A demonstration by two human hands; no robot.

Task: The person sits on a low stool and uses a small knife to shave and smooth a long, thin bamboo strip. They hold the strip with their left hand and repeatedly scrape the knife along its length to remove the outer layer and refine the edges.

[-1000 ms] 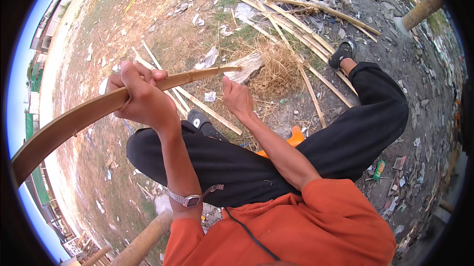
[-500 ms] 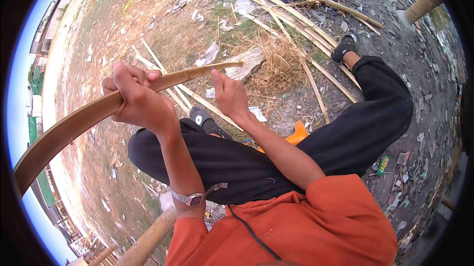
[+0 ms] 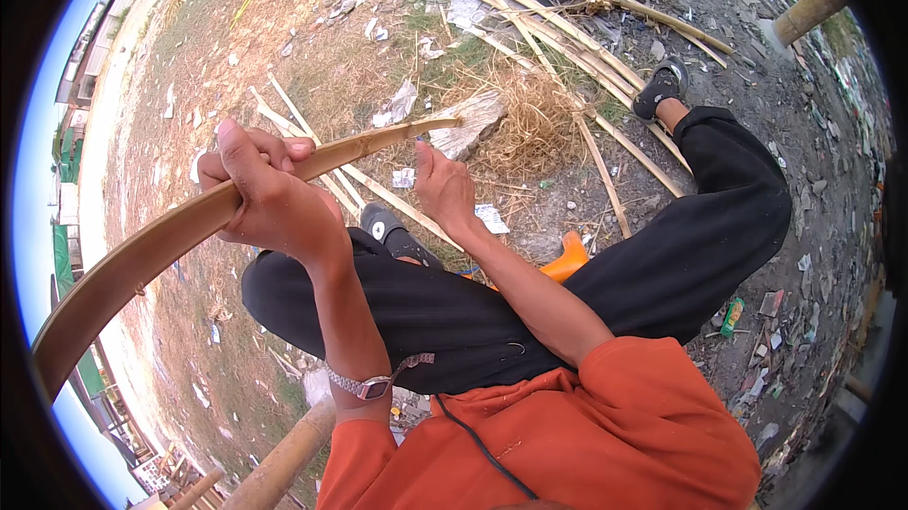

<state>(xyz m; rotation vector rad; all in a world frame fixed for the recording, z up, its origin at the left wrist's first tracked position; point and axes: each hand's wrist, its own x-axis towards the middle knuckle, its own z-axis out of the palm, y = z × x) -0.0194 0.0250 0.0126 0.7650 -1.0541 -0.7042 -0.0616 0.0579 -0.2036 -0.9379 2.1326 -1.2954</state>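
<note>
- Around the work: a pale block appears just behind the strip's thin tip, dry shavings heaped against it.
- Crossed bamboo lengths lie toward the ground's far right, running under or beside the right shoe; more thin lengths lie by the left shoe.
- An orange object shows between the legs; a green packet lies beyond the right thigh.
- The ground is outdoors: sunlit, dry and grassy leftward, darker and littered toward its right edge, where a post stands.
- The left hand grips the curved bamboo strip, raised above the ground before the left knee.
- The right hand is curled, thumb near the strip's thin end; whether it grasps something small, I cannot tell.
- Since half a second ago, the right hand has shifted slightly tipward and the strip's near end has dipped.
</note>
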